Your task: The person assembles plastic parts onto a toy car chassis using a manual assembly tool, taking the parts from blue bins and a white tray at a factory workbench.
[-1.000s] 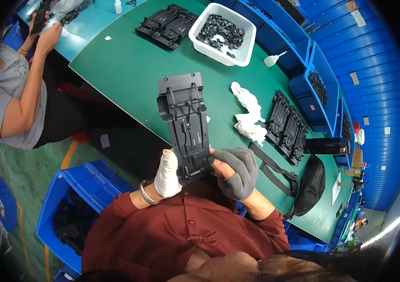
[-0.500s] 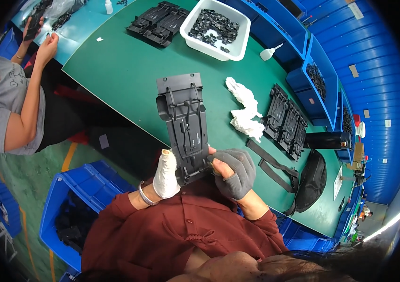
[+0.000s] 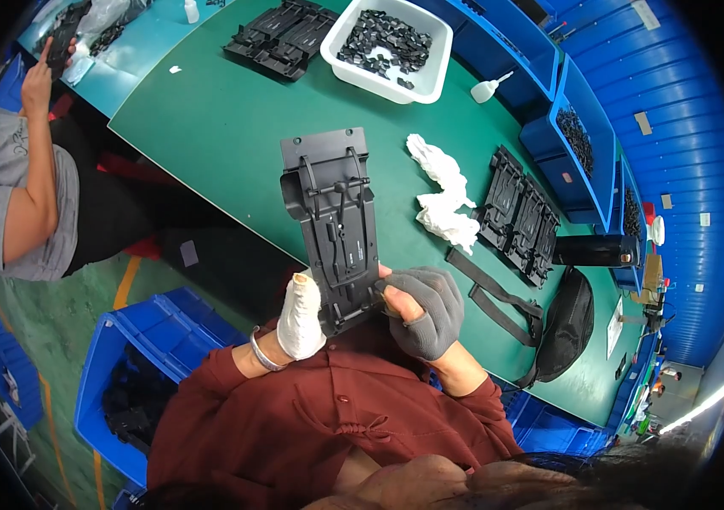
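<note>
A long black moulded plastic panel point(image 3: 338, 223) with raised ribs and rods is held up in front of me, its far end tilted away over the table edge. My left hand point(image 3: 300, 316), in a white glove, grips its near left edge, thumb upright beside it; the other fingers are hidden behind. In a grey glove with a bare thumb tip, my right hand point(image 3: 426, 314) is closed on the near right corner, its thumb pressed at the edge. Whether a small part sits under that thumb cannot be made out.
Similar panels point(image 3: 516, 217) lie right on the green table point(image 3: 234, 110), and more panels point(image 3: 281, 38) at the back. A white tub point(image 3: 417, 92) holds small black parts. White cloths point(image 3: 442, 191), a black pouch point(image 3: 567, 327) and a black bottle point(image 3: 596, 251) lie near. A co-worker point(image 3: 30, 195) sits left.
My hands and the panel stay almost in place. The co-worker at the left has raised one hand to the dark part they hold.
</note>
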`<state>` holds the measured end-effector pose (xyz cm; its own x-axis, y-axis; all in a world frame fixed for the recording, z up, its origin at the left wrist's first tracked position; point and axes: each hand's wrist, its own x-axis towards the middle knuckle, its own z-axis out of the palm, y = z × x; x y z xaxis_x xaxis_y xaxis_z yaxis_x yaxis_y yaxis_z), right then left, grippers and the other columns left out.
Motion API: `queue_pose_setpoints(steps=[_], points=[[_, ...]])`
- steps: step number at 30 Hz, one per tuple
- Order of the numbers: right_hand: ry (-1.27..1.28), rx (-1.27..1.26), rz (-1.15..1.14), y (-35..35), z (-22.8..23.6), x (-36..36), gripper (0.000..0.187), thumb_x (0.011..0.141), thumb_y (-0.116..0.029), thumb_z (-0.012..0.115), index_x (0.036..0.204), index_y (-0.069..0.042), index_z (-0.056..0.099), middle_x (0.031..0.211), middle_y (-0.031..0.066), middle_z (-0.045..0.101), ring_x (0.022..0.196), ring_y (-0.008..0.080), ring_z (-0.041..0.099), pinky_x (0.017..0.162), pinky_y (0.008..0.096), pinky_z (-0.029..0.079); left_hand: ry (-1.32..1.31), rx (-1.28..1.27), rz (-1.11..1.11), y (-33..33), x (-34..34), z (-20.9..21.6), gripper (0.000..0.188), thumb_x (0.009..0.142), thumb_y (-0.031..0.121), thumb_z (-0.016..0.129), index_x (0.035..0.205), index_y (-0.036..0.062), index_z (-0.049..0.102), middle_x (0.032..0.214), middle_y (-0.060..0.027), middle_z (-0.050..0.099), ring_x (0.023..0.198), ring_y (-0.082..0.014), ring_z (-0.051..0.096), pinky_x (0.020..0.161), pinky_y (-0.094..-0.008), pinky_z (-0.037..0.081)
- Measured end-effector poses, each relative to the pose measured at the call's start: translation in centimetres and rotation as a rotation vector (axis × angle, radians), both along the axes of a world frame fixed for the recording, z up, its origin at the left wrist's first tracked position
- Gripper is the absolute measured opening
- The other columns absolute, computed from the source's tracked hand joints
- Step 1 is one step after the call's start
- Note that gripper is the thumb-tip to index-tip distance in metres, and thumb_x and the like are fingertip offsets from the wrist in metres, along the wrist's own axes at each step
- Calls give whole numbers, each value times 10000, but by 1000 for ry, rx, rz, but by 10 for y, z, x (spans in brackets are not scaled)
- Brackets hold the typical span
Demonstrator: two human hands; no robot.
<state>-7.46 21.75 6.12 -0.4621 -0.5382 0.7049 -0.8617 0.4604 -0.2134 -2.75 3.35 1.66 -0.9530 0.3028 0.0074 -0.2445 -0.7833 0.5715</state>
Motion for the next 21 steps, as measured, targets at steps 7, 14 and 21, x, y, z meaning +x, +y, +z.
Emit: queue_pose_setpoints(steps=[7, 14, 21], points=[[-2, -7, 1, -2, 0, -1, 245, 742, 23, 757, 962, -38, 668, 975, 85, 710, 787, 233, 688, 651, 346, 546, 3, -42, 21, 0, 0, 1, 936, 945, 758, 415, 1419, -46, 483, 1379, -171, 586, 1259, -237, 593, 1082, -384, 471], [-4, 0, 1, -2, 1, -1, 256, 731, 20, 758, 965, -39, 671, 972, 82, 711, 791, 233, 690, 653, 347, 548, 0, -48, 26, -1, 0, 0, 954, 933, 773, 420, 1410, -51, 490, 1370, -165, 592, 1256, -228, 594, 1074, -373, 475], [-10, 8, -2, -4, 2, -2, 243, 734, 21, 752, 955, -41, 671, 990, 84, 721, 795, 230, 692, 660, 348, 552, -9, -64, 28, -1, 0, 1, 974, 922, 785, 424, 1411, -54, 488, 1360, -154, 599, 1246, -220, 601, 1069, -364, 479]])
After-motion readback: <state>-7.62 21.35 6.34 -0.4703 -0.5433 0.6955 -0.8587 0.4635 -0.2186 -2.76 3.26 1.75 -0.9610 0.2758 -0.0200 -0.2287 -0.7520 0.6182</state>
